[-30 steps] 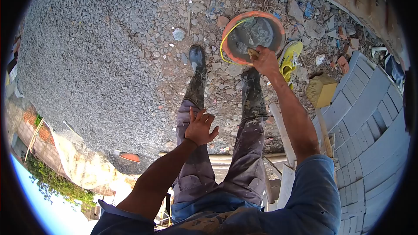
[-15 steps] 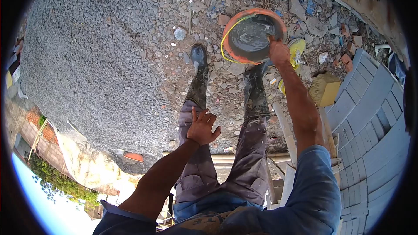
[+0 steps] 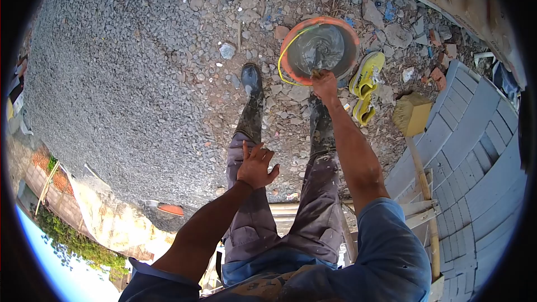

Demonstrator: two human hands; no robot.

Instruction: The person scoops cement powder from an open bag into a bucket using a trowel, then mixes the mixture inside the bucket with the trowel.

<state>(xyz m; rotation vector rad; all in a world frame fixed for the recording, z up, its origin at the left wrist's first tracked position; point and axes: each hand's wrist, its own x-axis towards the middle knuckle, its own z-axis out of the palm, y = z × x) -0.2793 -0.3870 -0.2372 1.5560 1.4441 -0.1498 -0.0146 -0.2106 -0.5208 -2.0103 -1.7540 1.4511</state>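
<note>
An orange bucket [image 3: 352, 32] with a yellow handle [image 3: 281, 66] stands on the stony ground, holding wet grey mix [image 3: 325, 47]. At its near rim my right hand [image 3: 325, 86] is wrapped round a short brownish handle [image 3: 318, 73]; the tool's lower end is hidden in the mix. My left hand [image 3: 257, 165] rests on my left knee, fingers spread, holding nothing. The toes of my dark, muddy boots [image 3: 251, 80] point toward the bucket side.
Yellow shoes [image 3: 367, 75] lie right of the bucket. Farther right are a broad brush [image 3: 413, 115] on a long pole and grey boards [image 3: 470, 140]. Gravel [image 3: 123, 84] covers the left. Paper sacks [image 3: 470, 5] lie at the upper right, and broken bricks [image 3: 438, 78] below them.
My right hand has moved from the bucket's right side to its near rim, still round the handle. The mix's surface has changed shape. My left hand stays on the knee.
</note>
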